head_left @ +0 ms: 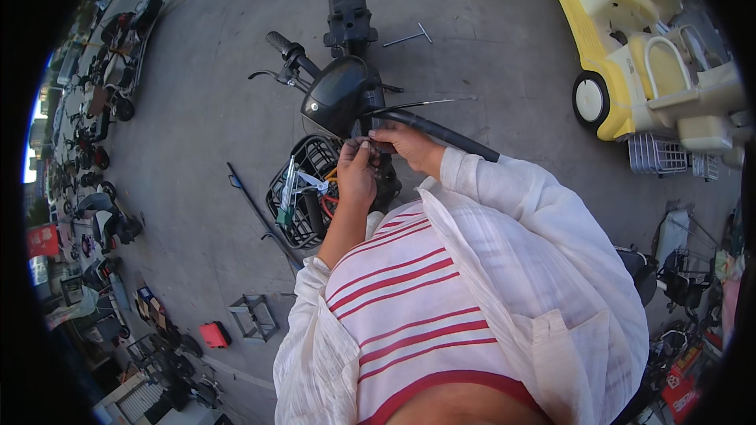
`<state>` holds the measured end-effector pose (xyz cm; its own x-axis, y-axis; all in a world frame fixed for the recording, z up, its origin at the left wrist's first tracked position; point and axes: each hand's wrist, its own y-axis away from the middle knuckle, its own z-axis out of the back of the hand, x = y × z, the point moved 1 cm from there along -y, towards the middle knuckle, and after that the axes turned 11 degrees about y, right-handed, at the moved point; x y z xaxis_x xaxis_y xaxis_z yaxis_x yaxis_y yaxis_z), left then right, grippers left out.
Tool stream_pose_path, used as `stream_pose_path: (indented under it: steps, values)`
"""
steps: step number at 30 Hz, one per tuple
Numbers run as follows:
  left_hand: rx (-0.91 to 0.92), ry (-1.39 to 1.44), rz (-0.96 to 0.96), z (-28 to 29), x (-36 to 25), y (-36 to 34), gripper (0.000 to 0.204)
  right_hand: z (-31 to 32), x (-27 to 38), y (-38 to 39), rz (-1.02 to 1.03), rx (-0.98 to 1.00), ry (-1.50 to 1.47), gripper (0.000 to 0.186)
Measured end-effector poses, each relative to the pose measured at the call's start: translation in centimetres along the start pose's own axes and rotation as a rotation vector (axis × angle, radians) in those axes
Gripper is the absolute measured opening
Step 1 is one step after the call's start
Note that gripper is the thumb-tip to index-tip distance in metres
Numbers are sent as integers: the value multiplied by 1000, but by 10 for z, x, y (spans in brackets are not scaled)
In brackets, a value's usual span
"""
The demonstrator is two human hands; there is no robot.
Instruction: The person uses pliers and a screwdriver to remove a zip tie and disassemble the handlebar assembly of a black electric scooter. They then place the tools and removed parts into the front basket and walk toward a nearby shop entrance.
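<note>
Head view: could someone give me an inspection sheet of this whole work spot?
Surface: grey concrete ground, outdoors.
Job's things: black electric bike; wire basket in front holds tools.
Clutter: T-handle wrench, long bar, red box, small metal frame.
Grips: left hand and right hand meet at a small part below the handlebar; what they pinch cannot be told.
Cables: thin cable runs from the handlebar.
Surroundings: yellow ride-on cars, parked bikes.

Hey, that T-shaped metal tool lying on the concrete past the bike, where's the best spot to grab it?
Grip the T-shaped tool by its long straight shaft, near the middle, coming down from above. It lies flat on the bare concrete with nothing touching it, and the short crossbar at one end stops a hand sliding off.
</note>
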<state>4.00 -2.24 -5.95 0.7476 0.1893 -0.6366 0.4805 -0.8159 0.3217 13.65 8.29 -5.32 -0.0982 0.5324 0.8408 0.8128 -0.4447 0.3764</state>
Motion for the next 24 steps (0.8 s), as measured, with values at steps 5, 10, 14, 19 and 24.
stream_pose_path:
  steps: [5,10,14,19,24]
  values:
    - [-44,-6,6,3,-2,6,13,5,-3,-3,-111,-55,16,12]
    - [-49,15,10,7,-6,15,16,7,-1,2,-181,-84,-22,11]
    - [-23,70,20,14,-9,23,16,7,-2,7,-184,-103,-30,11]
    - [23,172,48,23,-16,33,25,10,-4,10,-192,-87,-5,13]
    - [34,271,94,29,-24,42,36,11,-4,14,-183,-81,23,15]
